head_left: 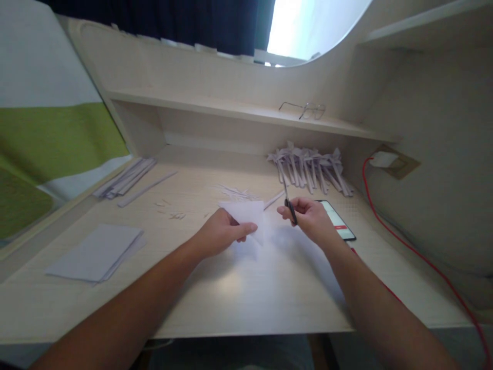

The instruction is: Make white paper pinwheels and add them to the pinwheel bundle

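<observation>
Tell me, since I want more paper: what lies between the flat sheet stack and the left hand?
Head view: only bare desk between sheet stack and left hand.

Pale wood-grain desk (246,303) with a raised back shelf (231,109) running from ten to two o'clock and a second shelf (423,23) high at one o'clock. Dark curtain (173,20) at twelve, with bright daylight through the window (304,25) beside it. Green-and-white wall (46,139) at nine; beige wall socket (396,163) at three.
</observation>
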### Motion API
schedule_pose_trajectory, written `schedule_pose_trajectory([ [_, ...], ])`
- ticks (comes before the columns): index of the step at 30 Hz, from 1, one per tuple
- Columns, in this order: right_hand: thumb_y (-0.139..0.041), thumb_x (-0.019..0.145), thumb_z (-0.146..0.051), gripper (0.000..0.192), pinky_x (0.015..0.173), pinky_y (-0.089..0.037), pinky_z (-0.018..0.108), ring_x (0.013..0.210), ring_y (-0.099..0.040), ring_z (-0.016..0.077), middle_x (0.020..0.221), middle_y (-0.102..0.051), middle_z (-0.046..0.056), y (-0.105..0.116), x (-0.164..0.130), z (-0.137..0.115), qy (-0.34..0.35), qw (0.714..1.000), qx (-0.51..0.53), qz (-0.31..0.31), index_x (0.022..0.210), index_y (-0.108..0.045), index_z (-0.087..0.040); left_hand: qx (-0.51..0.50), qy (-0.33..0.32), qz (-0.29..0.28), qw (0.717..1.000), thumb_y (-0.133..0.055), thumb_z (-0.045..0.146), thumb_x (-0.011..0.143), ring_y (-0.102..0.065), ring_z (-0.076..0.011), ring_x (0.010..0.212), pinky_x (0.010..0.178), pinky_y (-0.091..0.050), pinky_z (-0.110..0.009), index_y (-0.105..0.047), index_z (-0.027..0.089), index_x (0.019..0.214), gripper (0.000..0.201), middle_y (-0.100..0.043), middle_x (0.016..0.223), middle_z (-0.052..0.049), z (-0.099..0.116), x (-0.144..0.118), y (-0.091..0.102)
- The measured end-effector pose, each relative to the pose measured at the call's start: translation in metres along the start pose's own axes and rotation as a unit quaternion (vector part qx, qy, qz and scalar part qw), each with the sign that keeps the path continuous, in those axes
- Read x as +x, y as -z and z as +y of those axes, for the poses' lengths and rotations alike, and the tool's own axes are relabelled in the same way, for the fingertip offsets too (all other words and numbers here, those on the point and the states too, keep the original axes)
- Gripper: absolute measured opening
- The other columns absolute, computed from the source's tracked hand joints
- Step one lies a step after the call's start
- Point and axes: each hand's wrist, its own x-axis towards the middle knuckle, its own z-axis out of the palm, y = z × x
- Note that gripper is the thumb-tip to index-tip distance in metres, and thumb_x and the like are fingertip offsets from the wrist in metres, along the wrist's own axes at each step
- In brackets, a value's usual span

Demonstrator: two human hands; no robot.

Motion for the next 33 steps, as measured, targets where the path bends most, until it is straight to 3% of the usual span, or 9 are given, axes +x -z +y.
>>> schedule_pose_trajectory([
  [1,-0.067,0.079,-0.073,0.055,0.058,-0.042,0.028,0.061,-0.055,0.0134,0.078,-0.070,0.003,0.008,0.003,0.004,-0.019,0.996,-0.085,-0.011,0.085,-0.067,-0.018,0.009,-0.001,0.008,1.000,-0.073,0.038,0.075,-0.055,-0.0135,0.054,0.057,-0.043,-0.026,-0.062,0.017,0.057,0.031,-0.062,0.056,-0.001,0.000,0.000,0.001],
  [3,-0.073,0.077,-0.068,0.050,0.054,-0.037,0.029,0.056,-0.053,0.0135,0.068,-0.068,0.004,0.023,0.004,0.010,-0.052,0.985,-0.163,-0.026,0.074,-0.067,-0.018,0.023,-0.002,0.019,1.000,-0.073,0.038,0.076,-0.056,-0.0143,0.056,0.059,-0.044,-0.027,-0.062,0.017,0.056,0.031,-0.063,0.057,-0.002,-0.002,0.000,0.002],
  [8,-0.085,0.068,-0.040,0.031,0.048,-0.031,0.031,0.043,-0.053,0.0160,0.050,-0.064,0.004,0.042,-0.016,0.018,-0.131,0.947,-0.275,-0.101,0.058,-0.066,-0.019,0.031,-0.014,0.032,0.999,-0.073,0.038,0.078,-0.059,-0.0157,0.062,0.062,-0.045,-0.028,-0.065,0.017,0.063,0.027,-0.067,0.063,-0.002,0.001,-0.007,0.001],
  [13,-0.079,0.069,-0.027,0.019,0.047,-0.034,0.029,0.043,-0.059,0.0176,0.049,-0.066,0.004,0.043,-0.033,0.025,-0.155,0.922,-0.310,-0.172,0.059,-0.065,-0.020,0.014,-0.026,0.023,0.999,-0.073,0.039,0.079,-0.059,-0.0154,0.063,0.063,-0.046,-0.028,-0.066,0.017,0.066,0.027,-0.066,0.065,-0.001,0.007,-0.018,-0.004],
  [21,-0.081,0.069,-0.033,0.019,0.045,-0.038,0.025,0.046,-0.062,0.0163,0.062,-0.072,0.003,0.048,-0.035,0.025,-0.146,0.919,-0.278,-0.237,0.069,-0.068,-0.019,0.000,-0.011,0.026,1.000,-0.071,0.045,0.079,-0.059,-0.0165,0.063,0.065,-0.047,-0.030,-0.068,0.016,0.064,0.033,-0.066,0.064,-0.003,0.003,-0.029,-0.005],
  [26,-0.076,0.075,-0.030,0.013,0.049,-0.039,0.025,0.051,-0.065,0.0169,0.067,-0.075,0.005,0.047,-0.038,0.022,-0.125,0.923,-0.285,-0.225,0.079,-0.075,-0.018,-0.014,-0.001,0.031,0.999,-0.070,0.045,0.077,-0.060,-0.0180,0.064,0.066,-0.048,-0.031,-0.067,0.017,0.060,0.032,-0.068,0.064,-0.004,0.004,-0.035,-0.008],
  [33,-0.077,0.075,-0.028,0.011,0.062,-0.040,0.029,0.071,-0.067,0.0230,0.077,-0.078,0.011,0.047,-0.046,0.012,-0.054,0.940,-0.309,-0.132,0.074,-0.078,-0.017,-0.031,0.011,0.036,0.999,-0.071,0.042,0.075,-0.063,-0.0192,0.065,0.069,-0.049,-0.033,-0.069,0.017,0.062,0.029,-0.070,0.064,-0.005,-0.001,-0.037,-0.010],
])
